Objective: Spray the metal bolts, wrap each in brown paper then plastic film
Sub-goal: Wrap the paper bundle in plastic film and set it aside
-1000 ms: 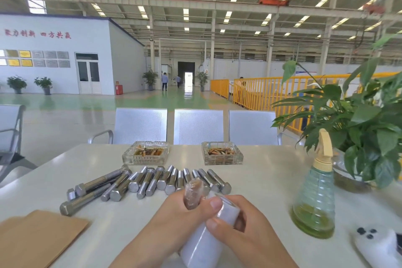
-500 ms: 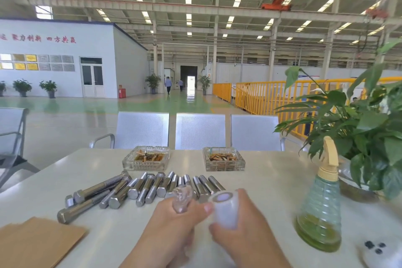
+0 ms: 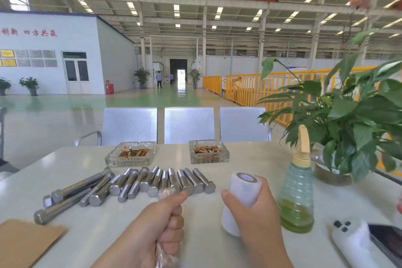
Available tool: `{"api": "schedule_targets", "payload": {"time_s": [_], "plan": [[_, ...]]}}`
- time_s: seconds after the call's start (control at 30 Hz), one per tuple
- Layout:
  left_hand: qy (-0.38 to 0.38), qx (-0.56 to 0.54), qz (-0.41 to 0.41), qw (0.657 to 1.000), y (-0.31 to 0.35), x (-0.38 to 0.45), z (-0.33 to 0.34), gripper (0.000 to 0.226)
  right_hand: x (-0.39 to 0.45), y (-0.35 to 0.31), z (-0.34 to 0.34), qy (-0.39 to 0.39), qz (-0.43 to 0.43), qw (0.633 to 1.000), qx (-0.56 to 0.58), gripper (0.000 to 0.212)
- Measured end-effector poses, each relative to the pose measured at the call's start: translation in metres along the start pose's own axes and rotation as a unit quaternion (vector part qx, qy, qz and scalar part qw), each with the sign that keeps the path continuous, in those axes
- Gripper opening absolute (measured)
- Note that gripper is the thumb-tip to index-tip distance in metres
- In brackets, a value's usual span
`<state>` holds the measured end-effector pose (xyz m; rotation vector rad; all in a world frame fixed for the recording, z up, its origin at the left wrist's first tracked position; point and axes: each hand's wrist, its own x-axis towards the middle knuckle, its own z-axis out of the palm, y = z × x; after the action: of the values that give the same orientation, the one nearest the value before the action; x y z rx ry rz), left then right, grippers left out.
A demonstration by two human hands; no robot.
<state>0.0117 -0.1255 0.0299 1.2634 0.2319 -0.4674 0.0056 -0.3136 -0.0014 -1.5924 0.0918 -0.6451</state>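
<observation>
Left hand [image 3: 167, 222] is gripping a bolt wrapped in clear film [image 3: 166, 191], fist closed around it with the thumb laid along the top, so only the crinkly top end and a bit of film at the bottom are poking out. It's hovering over the near middle of the table [image 3: 217, 252]. Right hand [image 3: 258, 209] is holding the roll of plastic film [image 3: 241, 200] upright just beside it, fingers curled round the roll's right side, thumb on the left; I can't tell whether the roll's bottom is touching the table.

The bare metal bolts [image 3: 152, 183] are lying in a row toward the middle of the table, heads mostly facing the near edge, with a few longer ones [image 3: 71, 198] angled off toward the left edge. Brown paper [image 3: 24, 243] is sitting at the near left corner. The spray bottle [image 3: 297, 193] with greenish liquid is standing right of the roll, near the right edge. Two glass ashtrays [image 3: 130, 155] are sitting by the far edge behind the bolts, and a potted plant [image 3: 352, 119] is filling the far right corner.
</observation>
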Motion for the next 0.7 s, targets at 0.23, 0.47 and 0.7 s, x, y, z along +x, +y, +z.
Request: {"api": "schedule_targets", "payload": {"time_s": [0.23, 0.47, 0.7], "plan": [[-0.043, 0.132, 0.033, 0.990, 0.018, 0.045, 0.053, 0.002, 0.004, -0.012, -0.007, 0.088, -0.089, 0.992, 0.010, 0.046], [0.125, 0.455, 0.178, 0.863, 0.009, 0.124, 0.107, 0.022, 0.007, -0.009, -0.005, 0.103, -0.147, 0.984, 0.001, 0.060], [0.131, 0.600, 0.199, 0.764, 0.018, 0.138, 0.106, 0.025, 0.016, -0.005, -0.010, 0.058, -0.049, 0.995, 0.062, 0.070]]}}
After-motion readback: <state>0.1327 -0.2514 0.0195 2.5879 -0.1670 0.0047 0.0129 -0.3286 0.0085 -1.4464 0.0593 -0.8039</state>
